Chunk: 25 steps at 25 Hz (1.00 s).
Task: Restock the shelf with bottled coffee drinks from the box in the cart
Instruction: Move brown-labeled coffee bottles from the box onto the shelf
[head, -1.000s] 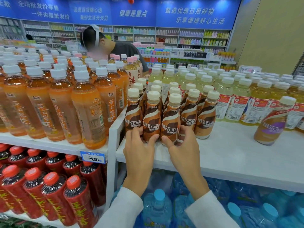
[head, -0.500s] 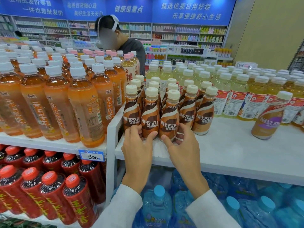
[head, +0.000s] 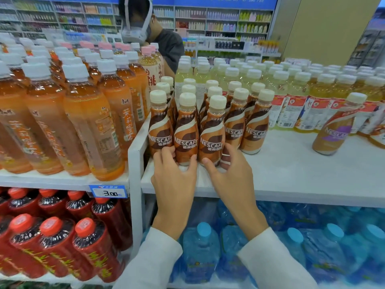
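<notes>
— Left hand [head: 174,176], what's it doing?
— Fingers and thumb curl round the foot of the second coffee bottle [head: 186,134] in the front row. Right hand [head: 229,174] grips the third coffee bottle [head: 211,140] likewise.
— Where?
— Left end of the white shelf [head: 291,174], near its edge.
— Anything hidden?
— Both bases, behind fingers; rear bottles [head: 212,84] show mostly caps.
</notes>
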Tool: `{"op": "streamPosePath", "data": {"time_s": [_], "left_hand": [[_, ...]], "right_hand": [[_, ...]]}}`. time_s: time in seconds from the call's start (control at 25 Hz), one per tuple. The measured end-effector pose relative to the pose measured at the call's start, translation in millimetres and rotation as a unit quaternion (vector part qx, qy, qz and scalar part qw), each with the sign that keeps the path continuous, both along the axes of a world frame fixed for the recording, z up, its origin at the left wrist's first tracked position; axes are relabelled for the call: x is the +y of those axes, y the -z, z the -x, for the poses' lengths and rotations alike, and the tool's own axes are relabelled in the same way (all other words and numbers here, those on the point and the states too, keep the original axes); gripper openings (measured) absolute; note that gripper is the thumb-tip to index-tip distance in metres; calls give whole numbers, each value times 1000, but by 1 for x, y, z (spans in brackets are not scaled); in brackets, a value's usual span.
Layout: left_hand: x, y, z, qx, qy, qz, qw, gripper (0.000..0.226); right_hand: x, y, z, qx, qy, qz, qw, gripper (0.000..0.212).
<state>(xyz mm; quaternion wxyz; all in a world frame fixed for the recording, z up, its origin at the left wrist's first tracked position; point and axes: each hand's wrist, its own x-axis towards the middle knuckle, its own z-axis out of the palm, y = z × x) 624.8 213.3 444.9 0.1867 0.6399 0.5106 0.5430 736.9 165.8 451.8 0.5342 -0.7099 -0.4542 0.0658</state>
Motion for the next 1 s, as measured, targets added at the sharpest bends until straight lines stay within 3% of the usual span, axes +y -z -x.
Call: {"op": "streamPosePath", "data": {"time_s": [0.16,0.4,0.52,0.76,1.0], "left_hand": [[-5,-4,0,15,5,10,1000,43],[-45,5,24,7,71,46,996,46],[-103,20,43,-4,68,70,995,49],[-239,92,114,-74,50,165,982,31],[-359,161,221,-89,-27,278,956,26]], "right_hand": [[-20,-7,3,0,-21,4,1000,40],[-99,7,15,1,-75,45,996,46],[-154,25,18,32,-85,58,994,43],[-267,95,41,119,-109,93,982,30],[-338,156,115,232,-190,195,934,23]]}}
